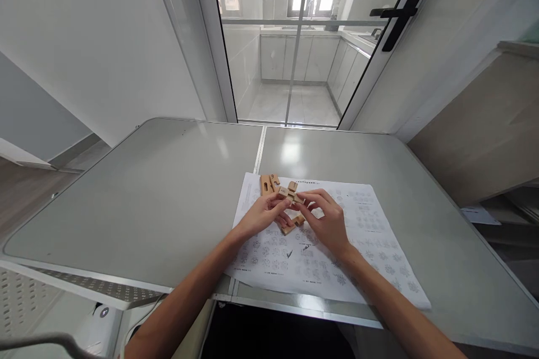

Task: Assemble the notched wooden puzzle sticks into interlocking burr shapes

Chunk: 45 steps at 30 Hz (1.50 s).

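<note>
A small cluster of notched wooden puzzle blocks [290,193] is held between both hands above a printed paper sheet [362,247]. My left hand [263,216] grips the cluster from the left with its fingers curled round it. My right hand [326,219] pinches the same cluster from the right with fingertips pressed on it. Two loose wooden blocks [269,183] lie on the sheet just behind my left hand. Another wooden piece [292,225] shows below, between the hands.
The sheet lies on a grey folding table [147,202] with a seam down its middle. Behind the table stands a glass door [295,39] with a black handle [398,14]. A wooden cabinet [484,123] rises at the right.
</note>
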Available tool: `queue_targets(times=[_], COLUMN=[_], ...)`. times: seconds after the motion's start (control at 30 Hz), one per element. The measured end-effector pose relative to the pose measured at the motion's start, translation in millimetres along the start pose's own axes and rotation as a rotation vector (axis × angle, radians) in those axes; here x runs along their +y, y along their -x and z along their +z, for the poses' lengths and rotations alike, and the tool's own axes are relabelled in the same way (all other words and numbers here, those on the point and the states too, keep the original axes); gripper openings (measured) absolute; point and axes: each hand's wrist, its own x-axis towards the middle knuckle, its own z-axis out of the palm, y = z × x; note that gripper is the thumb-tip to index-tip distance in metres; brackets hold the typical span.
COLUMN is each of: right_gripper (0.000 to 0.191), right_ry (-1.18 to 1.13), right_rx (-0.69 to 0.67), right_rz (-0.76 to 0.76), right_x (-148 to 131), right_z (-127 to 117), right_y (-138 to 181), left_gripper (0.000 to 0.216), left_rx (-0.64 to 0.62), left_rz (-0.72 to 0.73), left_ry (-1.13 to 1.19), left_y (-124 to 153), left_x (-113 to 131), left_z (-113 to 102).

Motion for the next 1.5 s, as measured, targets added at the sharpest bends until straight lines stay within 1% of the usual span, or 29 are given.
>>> queue_targets(times=[0.2, 0.37, 0.53, 0.63, 0.7, 0.8, 0.93, 1.03, 1.2, 1.3, 1.4, 1.5], right_gripper=[0.026, 0.024, 0.022, 0.021, 0.018, 0.012, 0.026, 0.034, 0.045, 0.046, 0.045, 0.041], right_ry=[0.042, 0.083, 0.13, 0.108, 0.044, -0.102, -0.299, -0.432, -0.525, -0.6, -0.632, -0.643], right_rx=[-0.013, 0.002, 0.003, 0.016, 0.007, -0.019, -0.077, -0.171, -0.356, -0.43, -0.451, -0.435], right_rz=[-0.078, -0.125, -0.131, -0.127, -0.081, 0.08, 0.366, 0.513, 0.613, 0.648, 0.661, 0.657], right_x=[0, 4, 9, 6, 1, -4, 0, 3, 2, 1, 4, 5], right_z=[0, 0, 2, 2, 1, -1, -3, -5, -12, -14, -15, -14], right_y=[2, 3, 4, 3, 1, -4, -8, -9, -11, -13, -13, -13], left_gripper=[0.053, 0.054, 0.054, 0.054, 0.055, 0.055, 0.05, 0.048, 0.045, 0.045, 0.044, 0.043], left_rx=[0.014, 0.021, 0.019, 0.026, 0.032, 0.038, 0.012, 0.001, 0.005, 0.019, 0.043, 0.065], left_rz=[-0.022, -0.024, -0.011, -0.004, -0.001, 0.007, 0.032, 0.039, 0.067, 0.087, 0.095, 0.101], left_ry=[0.004, 0.008, -0.013, -0.02, -0.019, -0.028, -0.05, -0.083, -0.138, -0.167, -0.214, -0.256], left_y=[0, 0, -1, -1, -1, 0, 0, 1, 4, 5, 6, 6], left_x=[1, 1, 0, -1, -1, 1, 3, 4, 5, 6, 8, 8], left_z=[-1, -2, -3, -3, -3, -2, 0, 1, 2, 2, 3, 4])
